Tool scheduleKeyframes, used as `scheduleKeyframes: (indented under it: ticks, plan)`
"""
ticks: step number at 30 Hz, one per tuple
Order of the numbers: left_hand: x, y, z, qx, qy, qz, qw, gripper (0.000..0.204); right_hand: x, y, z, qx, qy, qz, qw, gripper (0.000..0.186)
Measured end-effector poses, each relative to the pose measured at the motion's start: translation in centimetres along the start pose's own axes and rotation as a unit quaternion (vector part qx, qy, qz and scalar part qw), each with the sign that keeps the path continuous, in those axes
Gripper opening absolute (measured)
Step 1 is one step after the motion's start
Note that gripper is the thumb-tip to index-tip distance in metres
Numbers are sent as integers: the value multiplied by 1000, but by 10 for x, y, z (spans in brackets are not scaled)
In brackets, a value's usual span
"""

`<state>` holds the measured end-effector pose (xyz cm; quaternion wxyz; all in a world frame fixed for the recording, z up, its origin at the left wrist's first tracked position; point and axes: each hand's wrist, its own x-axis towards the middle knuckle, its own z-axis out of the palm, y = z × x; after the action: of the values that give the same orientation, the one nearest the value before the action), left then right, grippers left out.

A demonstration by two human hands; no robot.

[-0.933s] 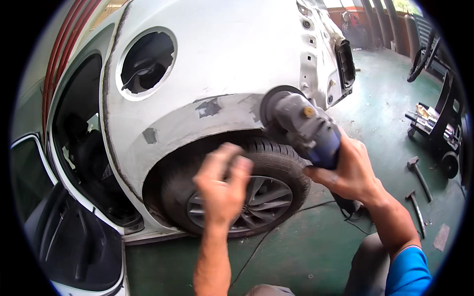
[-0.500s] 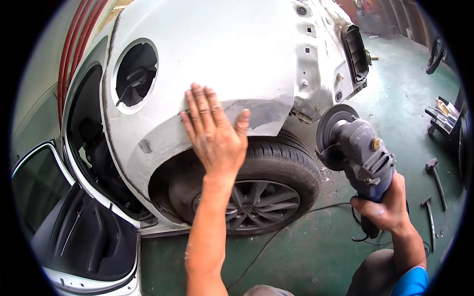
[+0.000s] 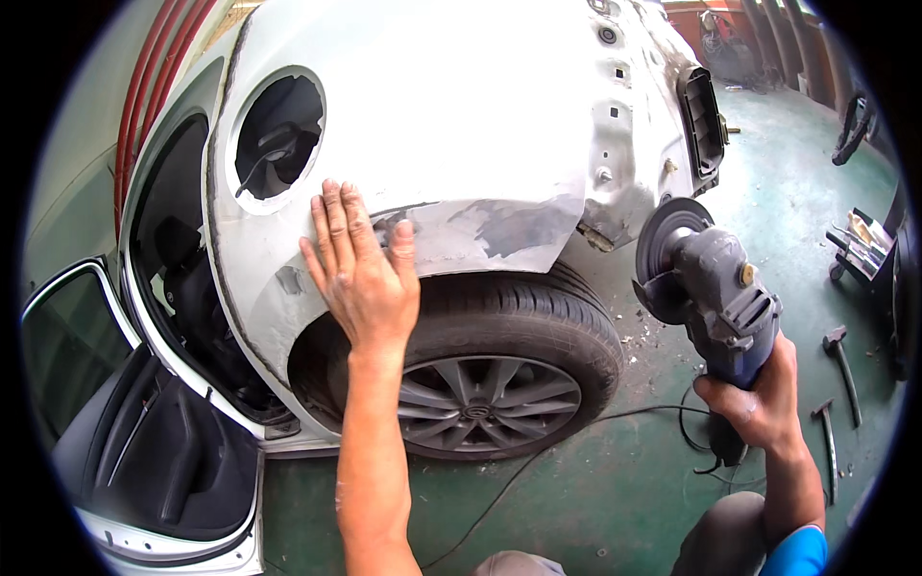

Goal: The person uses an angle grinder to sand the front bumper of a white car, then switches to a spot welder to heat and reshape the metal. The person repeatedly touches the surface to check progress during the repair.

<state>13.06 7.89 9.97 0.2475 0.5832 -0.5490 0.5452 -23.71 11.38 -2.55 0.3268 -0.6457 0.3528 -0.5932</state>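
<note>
Fingers [image 3: 335,219] of the left hand [image 3: 370,298] are straight and slightly fanned, thumb out to the side; I see them laid flat on the white body panel [image 3: 432,125], gripping nothing. From my end, they sit above the wheel arch, just below the round opening [image 3: 279,144], with a dull grey patch [image 3: 523,228] to their right. The right hand [image 3: 771,392] is wrapped closed around the body of the angle grinder [image 3: 732,302]. I make out the tool tilted upward, its disc [image 3: 669,248] near the panel's rear lower corner but apart from it, right of the tyre [image 3: 538,326]. A dark cable [image 3: 506,490] runs over the green floor [image 3: 624,518] below the tyre. Farther right I have two hammers [image 3: 844,376] lying on the floor; the open door [image 3: 173,451] stands at far left.
</note>
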Motion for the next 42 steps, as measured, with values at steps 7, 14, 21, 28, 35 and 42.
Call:
scheduleKeyframes:
  ticks: [7,14,21,28,35,42]
  plan:
    - [-17,40,-7,-48,-8,79,996,66,28,-39,29,-78,-47,-60,994,58]
    - [-100,107,-42,-684,-160,-72,708,48,70,-84,59,-223,-98,-137,960,57]
    - [-64,119,-65,-874,-194,-255,367,51,91,-115,98,-344,-151,-108,920,57]
    - [-50,86,-94,-855,-140,-362,343,56,96,-146,130,-360,-152,-232,891,26]
    - [-59,106,-88,-863,-189,-335,326,52,87,-131,113,-358,-151,-150,909,42]
    - [-48,94,-93,-864,-149,-335,345,50,94,-133,129,-334,-170,-129,918,47]
